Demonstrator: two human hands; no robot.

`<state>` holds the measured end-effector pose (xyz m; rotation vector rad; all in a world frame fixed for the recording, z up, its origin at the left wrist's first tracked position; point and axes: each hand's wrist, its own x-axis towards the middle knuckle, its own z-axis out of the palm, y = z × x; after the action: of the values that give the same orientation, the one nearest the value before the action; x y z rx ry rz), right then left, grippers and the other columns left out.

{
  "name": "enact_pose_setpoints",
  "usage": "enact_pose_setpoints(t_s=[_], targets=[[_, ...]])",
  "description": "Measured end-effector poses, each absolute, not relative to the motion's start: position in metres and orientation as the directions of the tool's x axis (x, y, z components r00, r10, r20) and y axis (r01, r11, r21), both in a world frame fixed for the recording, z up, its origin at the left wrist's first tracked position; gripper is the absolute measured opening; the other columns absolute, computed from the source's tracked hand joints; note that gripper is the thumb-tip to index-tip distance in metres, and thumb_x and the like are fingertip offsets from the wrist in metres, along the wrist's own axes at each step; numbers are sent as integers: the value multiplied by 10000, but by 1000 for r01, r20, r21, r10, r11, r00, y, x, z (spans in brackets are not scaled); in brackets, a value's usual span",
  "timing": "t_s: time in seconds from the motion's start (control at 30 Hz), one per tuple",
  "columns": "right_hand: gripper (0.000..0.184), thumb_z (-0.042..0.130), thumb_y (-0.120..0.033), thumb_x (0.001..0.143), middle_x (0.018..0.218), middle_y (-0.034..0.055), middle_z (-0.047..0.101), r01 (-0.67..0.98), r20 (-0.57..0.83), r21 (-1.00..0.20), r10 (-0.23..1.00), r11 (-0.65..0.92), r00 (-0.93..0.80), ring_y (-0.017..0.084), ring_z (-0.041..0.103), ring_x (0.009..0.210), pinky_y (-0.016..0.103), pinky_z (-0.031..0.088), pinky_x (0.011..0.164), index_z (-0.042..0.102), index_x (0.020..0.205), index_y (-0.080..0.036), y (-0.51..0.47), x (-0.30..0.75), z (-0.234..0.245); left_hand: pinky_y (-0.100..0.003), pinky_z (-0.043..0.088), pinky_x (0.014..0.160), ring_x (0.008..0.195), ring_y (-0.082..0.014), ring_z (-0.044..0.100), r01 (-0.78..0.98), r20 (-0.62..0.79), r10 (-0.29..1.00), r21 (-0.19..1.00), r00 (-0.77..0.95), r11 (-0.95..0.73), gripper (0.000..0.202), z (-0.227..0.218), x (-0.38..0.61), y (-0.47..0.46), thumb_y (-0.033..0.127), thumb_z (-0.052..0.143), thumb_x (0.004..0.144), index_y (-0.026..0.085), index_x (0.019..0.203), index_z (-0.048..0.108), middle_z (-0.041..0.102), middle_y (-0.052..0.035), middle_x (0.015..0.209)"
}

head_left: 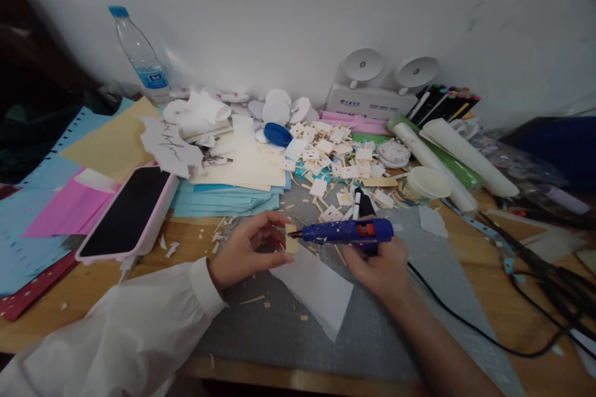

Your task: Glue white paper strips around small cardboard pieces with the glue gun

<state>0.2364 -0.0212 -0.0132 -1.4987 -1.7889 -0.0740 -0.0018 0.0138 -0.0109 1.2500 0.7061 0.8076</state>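
Observation:
My left hand [258, 249] pinches a small cream piece of card [292, 242] between thumb and fingers. In my right hand [384, 267] is a blue hot glue gun [344, 232], its grip wrapped by the fingers. The gun points left, with its nozzle at the face of the card piece; whether the tip touches it I cannot tell. Below both hands a white sheet of paper [321, 288] lies on the grey cutting mat [251, 335]. Just beyond the gun is a heap of small cream card figures [326, 152], with a white marker-like stick beside it.
A phone [128, 214] in a pink case lies at left by coloured papers [233, 198]. A water bottle [142, 59] stands behind. At right are a paper cup [426, 185], white rolls [470, 155], scissors [535, 260] and a black cable [465, 317].

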Motion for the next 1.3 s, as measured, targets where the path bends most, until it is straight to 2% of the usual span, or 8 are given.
enact_pose_setpoints(t_s=[0.27,0.9,1.13,1.3], targets=[[81,575,-271,715,455,-24,564,857,583,-409,812,313,-19,154,552,388,240,413,407,552,688,-199,-23,237,-14,-282,463,713,785,-153,584,-115,-58,833,983,550,144,454,-11,-2,14,169,782,681,175,1066,542,599,-28,854],[106,570,-285,712,438,-14,554,859,615,-401,788,319,-5,166,543,365,253,407,392,554,662,-193,-24,238,-13,-239,446,646,740,-130,567,-125,-28,838,986,546,114,461,-16,-4,15,193,782,689,168,1074,530,590,-17,827],[106,631,-269,661,456,-46,554,819,611,-479,790,314,54,158,554,384,252,443,408,562,714,-210,-23,235,-11,-219,425,622,714,-114,544,-122,-7,849,989,528,83,443,-14,-4,17,206,799,663,165,1039,568,565,-13,841],[107,631,-246,658,493,-56,573,769,642,-507,766,389,36,128,520,365,226,421,373,539,709,-228,-23,231,-5,-252,423,663,783,-160,565,-126,23,834,990,551,56,430,-15,-5,18,281,799,668,156,1024,591,585,-45,877]])
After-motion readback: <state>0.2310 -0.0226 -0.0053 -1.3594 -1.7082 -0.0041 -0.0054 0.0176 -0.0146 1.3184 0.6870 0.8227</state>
